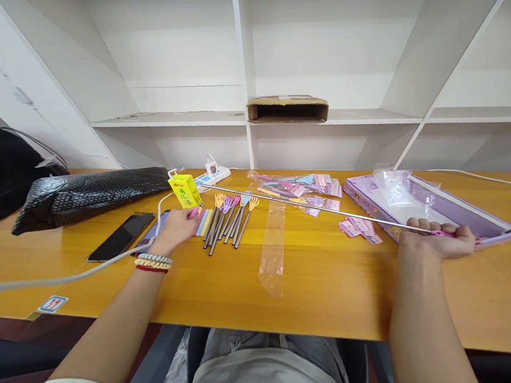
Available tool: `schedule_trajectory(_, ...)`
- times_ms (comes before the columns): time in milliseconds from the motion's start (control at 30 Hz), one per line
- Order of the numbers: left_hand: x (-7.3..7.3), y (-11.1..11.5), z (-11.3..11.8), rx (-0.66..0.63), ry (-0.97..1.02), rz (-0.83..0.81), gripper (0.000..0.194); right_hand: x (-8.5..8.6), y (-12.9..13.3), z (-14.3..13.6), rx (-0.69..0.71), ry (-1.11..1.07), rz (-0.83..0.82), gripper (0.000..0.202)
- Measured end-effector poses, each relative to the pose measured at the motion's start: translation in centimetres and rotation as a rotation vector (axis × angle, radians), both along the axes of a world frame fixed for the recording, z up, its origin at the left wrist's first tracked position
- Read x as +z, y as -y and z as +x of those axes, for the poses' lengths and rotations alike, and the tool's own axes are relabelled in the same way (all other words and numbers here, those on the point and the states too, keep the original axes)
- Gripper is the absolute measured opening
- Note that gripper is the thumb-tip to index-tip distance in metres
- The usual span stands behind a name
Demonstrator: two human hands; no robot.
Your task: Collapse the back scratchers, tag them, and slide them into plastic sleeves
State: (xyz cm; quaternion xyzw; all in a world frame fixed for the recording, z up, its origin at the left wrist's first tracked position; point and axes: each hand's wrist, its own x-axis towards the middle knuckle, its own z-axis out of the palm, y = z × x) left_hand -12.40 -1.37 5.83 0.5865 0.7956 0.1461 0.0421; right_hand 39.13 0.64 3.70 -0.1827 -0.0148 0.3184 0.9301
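Note:
My right hand (438,242), at the right by the purple box, is closed round the pink handle (443,232) of a long thin metal rod (341,212). The rod slants across the table, its far end near the yellow carton (185,191). At the left, my left hand (180,227) has its fingers closed at a small pink piece (193,213), beside blue and yellow strips (205,223). Just right of these lie several short metal rods (221,227) with yellow, purple, pink and blue claw-shaped heads.
A clear plastic sleeve (273,251) lies mid-table. Behind are bagged items (299,186) and pink cards (361,228). An open purple box (369,193) sits right. Phones (121,237), a white cable (87,273), a black wrapped parcel (89,194) and a power strip (222,173) are left.

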Motion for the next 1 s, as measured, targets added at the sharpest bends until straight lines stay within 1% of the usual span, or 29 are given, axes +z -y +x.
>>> schedule_trajectory(133,1.3,-0.7,0.5,0.053,-0.023,-0.052,0.037,0.1,0.1,0.0,-0.007,0.000,0.000,0.016)
schedule_trajectory(200,1.5,-1.3,0.7,0.055,-0.056,-0.059,0.038,0.1,0.1,0.0,-0.002,0.008,-0.009,0.017)
schedule_trajectory(333,0.9,-2.9,0.7,0.009,-0.208,-0.077,0.037,-0.1,0.0,0.2,0.006,0.009,-0.025,0.017)
schedule_trajectory(433,0.3,-3.8,0.6,0.003,-0.282,-0.109,0.038,0.0,-0.1,0.2,0.008,-0.008,-0.036,0.016)
schedule_trajectory(600,0.2,-4.5,0.4,-0.012,-0.296,-0.159,0.043,0.2,-0.1,0.1,-0.014,-0.019,-0.059,0.018)
schedule_trajectory(867,0.1,-4.8,0.7,0.035,-0.349,-0.170,0.045,0.2,0.0,0.1,-0.003,-0.016,-0.059,0.018)
schedule_trajectory(1000,0.2,-4.9,0.2,0.000,-0.355,-0.163,0.046,0.3,0.0,0.0,-0.008,-0.013,-0.049,0.018)
